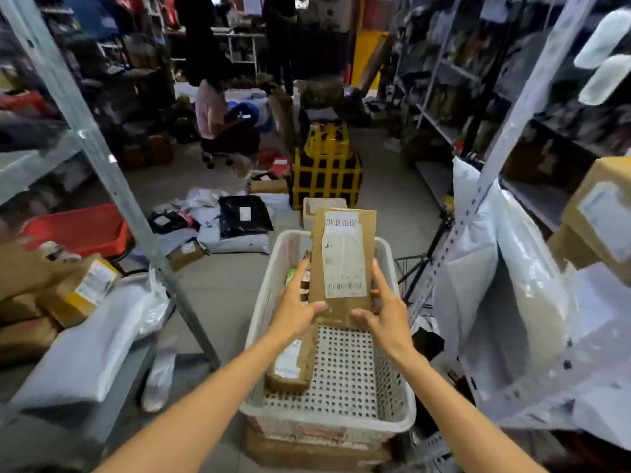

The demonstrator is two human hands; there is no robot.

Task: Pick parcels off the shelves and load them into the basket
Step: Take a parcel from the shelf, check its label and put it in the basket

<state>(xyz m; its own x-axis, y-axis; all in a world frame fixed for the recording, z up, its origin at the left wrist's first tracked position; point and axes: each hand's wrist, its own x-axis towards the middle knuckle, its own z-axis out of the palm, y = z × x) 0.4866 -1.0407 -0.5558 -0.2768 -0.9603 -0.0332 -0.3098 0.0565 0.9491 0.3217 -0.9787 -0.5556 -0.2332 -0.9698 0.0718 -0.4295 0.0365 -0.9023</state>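
Note:
A long brown cardboard parcel (343,257) with white shipping labels stands tilted inside the white perforated basket (341,418), its far end leaning over the far rim. My left hand (296,305) grips its lower left edge, thumb on the front face. My right hand (386,308) holds the lower right edge the same way. A smaller brown box (292,363) with a label lies on the basket floor at the left. Something small and colourful (300,278) shows behind my left hand.
Metal shelves stand on both sides: brown boxes (78,288) and grey mailer bags (85,349) at left, white poly bags (505,302) and a box (601,216) at right. Parcels litter the floor (239,220) ahead. A yellow-taped stack (326,172) and a seated person (218,121) are farther back.

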